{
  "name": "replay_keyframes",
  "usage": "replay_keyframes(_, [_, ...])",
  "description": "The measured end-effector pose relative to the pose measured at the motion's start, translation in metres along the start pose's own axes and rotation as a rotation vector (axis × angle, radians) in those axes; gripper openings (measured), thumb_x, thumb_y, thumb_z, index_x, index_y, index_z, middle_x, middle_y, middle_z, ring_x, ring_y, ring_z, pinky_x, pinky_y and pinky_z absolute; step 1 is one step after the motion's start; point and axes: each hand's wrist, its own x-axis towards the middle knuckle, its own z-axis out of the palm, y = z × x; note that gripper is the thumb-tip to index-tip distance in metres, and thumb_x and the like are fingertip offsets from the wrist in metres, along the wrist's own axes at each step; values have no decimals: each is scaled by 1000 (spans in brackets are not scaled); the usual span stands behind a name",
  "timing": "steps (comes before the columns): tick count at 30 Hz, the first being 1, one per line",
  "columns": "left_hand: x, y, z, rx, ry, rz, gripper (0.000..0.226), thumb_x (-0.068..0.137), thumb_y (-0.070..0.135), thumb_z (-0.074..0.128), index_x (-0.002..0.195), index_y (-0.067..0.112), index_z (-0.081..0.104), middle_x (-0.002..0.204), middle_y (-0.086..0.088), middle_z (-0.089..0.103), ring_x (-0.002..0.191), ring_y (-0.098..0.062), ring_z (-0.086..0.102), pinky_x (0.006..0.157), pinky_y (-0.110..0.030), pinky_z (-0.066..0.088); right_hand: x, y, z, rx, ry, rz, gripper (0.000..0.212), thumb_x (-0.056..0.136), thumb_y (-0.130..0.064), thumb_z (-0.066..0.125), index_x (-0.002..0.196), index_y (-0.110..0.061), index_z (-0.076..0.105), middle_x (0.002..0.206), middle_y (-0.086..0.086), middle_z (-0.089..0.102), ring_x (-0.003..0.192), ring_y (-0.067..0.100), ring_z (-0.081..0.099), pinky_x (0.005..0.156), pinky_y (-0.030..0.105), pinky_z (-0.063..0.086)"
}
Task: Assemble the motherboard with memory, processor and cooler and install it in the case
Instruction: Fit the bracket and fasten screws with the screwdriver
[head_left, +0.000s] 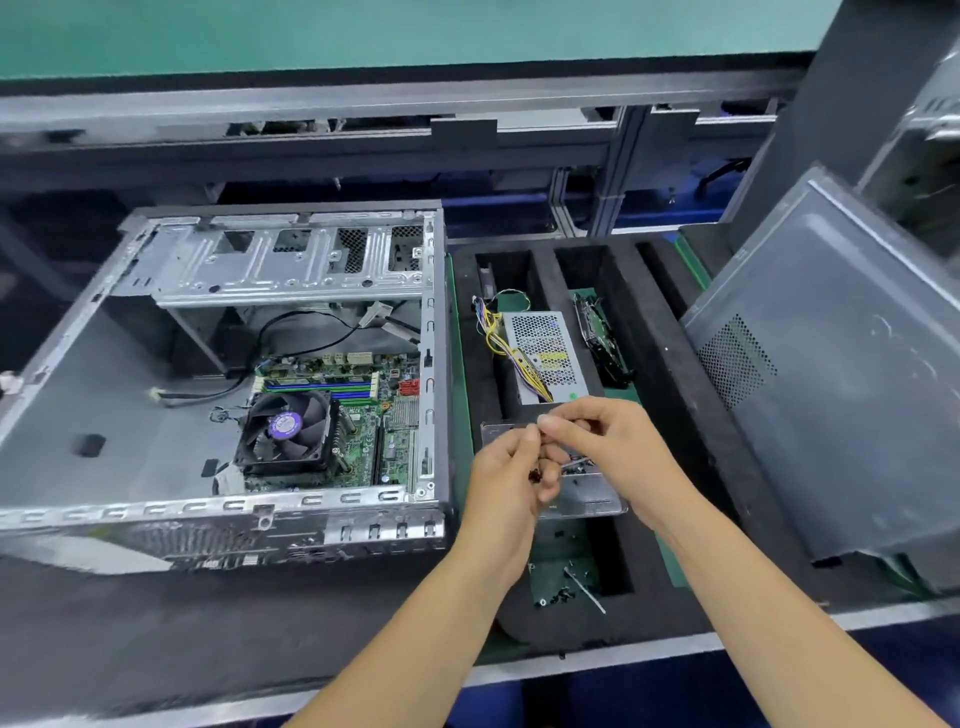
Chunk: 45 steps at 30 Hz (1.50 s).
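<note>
The open grey case (104, 332) lies on its side at the left. Inside its right half sits the green motherboard (395, 441), carrying the black cooler fan (285, 431) and memory sticks (322, 387). Both hands meet to the right of the case, above the black foam tray (675, 415). My left hand (511, 470) is cupped with small dark screws in its palm. My right hand (597, 441) pinches a small item, likely a screw, at the left hand's fingertips. What the fingers hold is partly hidden.
The foam tray holds a power supply (545, 353) with yellow wires, a drive (602, 338), a flat metal plate (592, 493) under my hands and loose screws (566, 577) in a near pocket. The case side panel (831, 389) leans at the right.
</note>
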Motion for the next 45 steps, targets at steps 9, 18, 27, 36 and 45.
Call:
replay_keyframes(9, [-43,45,9,-325,-99,-97,20,98,10,48,100,-5,62,65,-3,59,46,-4,45,42,-13,39,-31,-57,7,-77,53,-147,16,88,-29,65,76,-26,74,72,18,62,67,10,50,68,28,43])
replay_keyframes(18, [-59,103,-10,-383,-124,-1,21,97,10,46,91,-5,59,62,-5,59,44,-4,46,38,-12,37,-18,-121,25,104,-34,-138,52,100,-31,31,81,-21,79,54,-6,44,54,7,37,57,23,32])
replay_keyframes(27, [-113,161,-122,-467,35,228,23,95,15,48,92,-5,58,63,-5,55,43,-5,44,38,-13,37,5,-167,154,170,-407,-130,54,94,-37,27,91,-20,78,55,-5,48,54,9,41,65,28,35])
replay_keyframes(36, [-178,185,-271,-314,81,322,22,99,14,44,97,-1,60,71,-4,57,49,-5,44,43,-14,37,-24,-181,317,201,-547,-84,48,97,-33,33,86,-20,78,58,-1,56,53,11,47,53,22,42])
replay_keyframes(45, [-211,188,-400,-165,131,264,32,102,10,38,117,-14,52,74,-4,55,53,-4,43,44,-14,36,-65,-177,443,180,-511,-39,45,101,-31,39,83,-19,78,57,3,58,52,14,49,50,23,41])
